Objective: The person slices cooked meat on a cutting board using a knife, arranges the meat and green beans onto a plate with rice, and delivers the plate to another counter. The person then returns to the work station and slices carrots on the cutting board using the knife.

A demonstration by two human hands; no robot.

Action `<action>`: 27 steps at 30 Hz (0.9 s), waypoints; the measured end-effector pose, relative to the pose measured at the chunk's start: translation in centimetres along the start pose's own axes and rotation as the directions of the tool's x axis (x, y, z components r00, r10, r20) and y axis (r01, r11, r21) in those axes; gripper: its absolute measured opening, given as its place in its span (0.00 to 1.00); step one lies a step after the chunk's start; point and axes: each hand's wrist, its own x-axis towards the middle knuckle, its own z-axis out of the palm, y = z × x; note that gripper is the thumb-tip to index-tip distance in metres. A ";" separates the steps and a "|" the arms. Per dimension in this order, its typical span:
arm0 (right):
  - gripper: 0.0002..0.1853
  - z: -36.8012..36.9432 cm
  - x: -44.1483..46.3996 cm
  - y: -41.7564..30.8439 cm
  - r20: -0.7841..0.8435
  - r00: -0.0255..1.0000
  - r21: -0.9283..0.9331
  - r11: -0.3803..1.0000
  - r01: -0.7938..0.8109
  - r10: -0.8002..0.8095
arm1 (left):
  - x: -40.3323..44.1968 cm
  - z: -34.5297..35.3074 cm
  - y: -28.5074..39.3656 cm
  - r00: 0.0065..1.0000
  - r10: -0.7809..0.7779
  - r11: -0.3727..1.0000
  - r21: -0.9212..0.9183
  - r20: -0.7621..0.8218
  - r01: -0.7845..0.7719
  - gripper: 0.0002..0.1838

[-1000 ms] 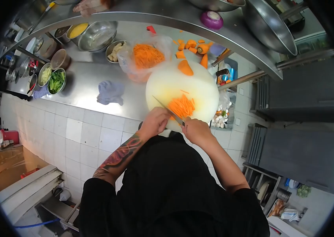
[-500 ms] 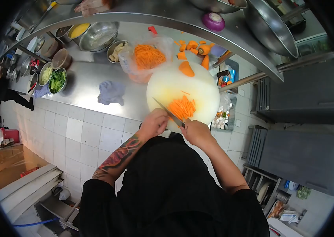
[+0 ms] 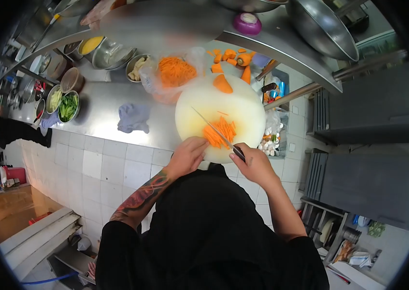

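My right hand [image 3: 256, 165] is closed round the dark handle of a kitchen knife [image 3: 205, 119]. The blade slants up and left across a pile of orange carrot strips [image 3: 227, 128] on a round white cutting board [image 3: 192, 92]. At the pile's lower left edge, my left hand [image 3: 189, 153] rests its outstretched fingers against the strips. A larger carrot piece [image 3: 222, 84] lies near the board's far edge. Just beyond the board sits a clear plastic bag of shredded carrot [image 3: 177, 72].
Carrot chunks [image 3: 230, 54] lie behind the board, below a steel shelf [image 3: 281, 55] holding a purple onion [image 3: 247, 23]. A cloth [image 3: 133, 118] and bowls of greens [image 3: 68, 106] are leftward. A blurred grey shape [image 3: 161, 21] covers part of the shelf. Another person [image 3: 13, 126] stands far left.
The knife has moved from the pile's left side to over the strips, its handle shifting right with my right hand. My left fingers have straightened from a curl. The blurred grey shape has appeared.
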 end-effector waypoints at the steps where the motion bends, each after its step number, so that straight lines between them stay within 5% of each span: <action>1: 0.19 0.3 -0.8 0.0 -0.011 1.000 0.003 1.000 -0.005 0.005 | -0.1 -0.3 0.6 1.000 0.010 1.000 0.000 0.007 -0.010 0.22; 4: 0.23 1.6 -2.3 -0.1 -0.134 0.990 -0.050 0.998 -0.040 0.033 | 0.6 -1.8 2.8 0.998 -0.039 0.998 -0.042 -0.048 0.037 0.22; 6: 0.26 2.4 -2.7 0.0 -0.114 0.992 -0.083 0.994 -0.072 0.062 | 1.8 -2.7 4.4 0.991 0.093 0.995 -0.054 0.097 -0.088 0.24; 7: 0.26 3.1 -2.9 0.4 -0.144 0.989 -0.093 0.995 -0.039 0.025 | 2.3 -2.4 4.8 0.990 0.097 0.994 -0.053 0.105 -0.092 0.24; 9: 0.25 3.7 -3.2 1.0 -0.151 0.988 -0.091 0.996 0.008 -0.022 | 3.7 -1.6 5.2 0.912 0.073 0.991 0.075 0.403 -0.113 0.31; 12: 0.24 4.2 -4.3 2.5 -0.149 0.986 -0.114 0.992 0.061 -0.078 | 4.9 -0.3 3.4 0.865 -0.001 0.985 0.150 0.501 -0.085 0.38; 18: 0.25 0.2 -8.1 5.6 -0.200 0.972 -0.169 0.982 0.090 -0.124 | 6.0 -1.1 1.1 0.858 0.025 0.968 0.203 0.513 -0.150 0.45; 20: 0.25 -0.9 -9.3 6.9 -0.185 0.980 0.012 0.998 -0.065 0.066 | 5.6 -0.8 0.1 0.912 -0.022 0.983 0.173 0.409 -0.054 0.48; 22: 0.20 -1.0 -9.9 8.7 -0.195 0.976 0.188 0.981 -0.054 0.091 | 5.3 0.2 -0.8 0.950 -0.077 0.991 0.131 0.303 0.038 0.50; 23: 0.16 -0.8 -9.8 9.4 -0.039 0.949 0.517 0.819 -0.250 0.314 | 5.3 0.7 -0.9 0.965 -0.093 0.990 0.127 0.243 0.063 0.53; 24: 0.13 -0.6 -9.6 9.9 0.181 0.873 0.743 0.519 -0.423 0.453 | 5.4 1.2 -1.0 0.977 -0.110 0.989 0.122 0.182 0.088 0.57; 27: 0.10 1.5 -8.3 11.0 0.269 0.855 0.854 0.300 -0.425 0.444 | 6.7 3.2 0.0 0.978 -0.127 0.974 0.209 0.163 0.092 0.57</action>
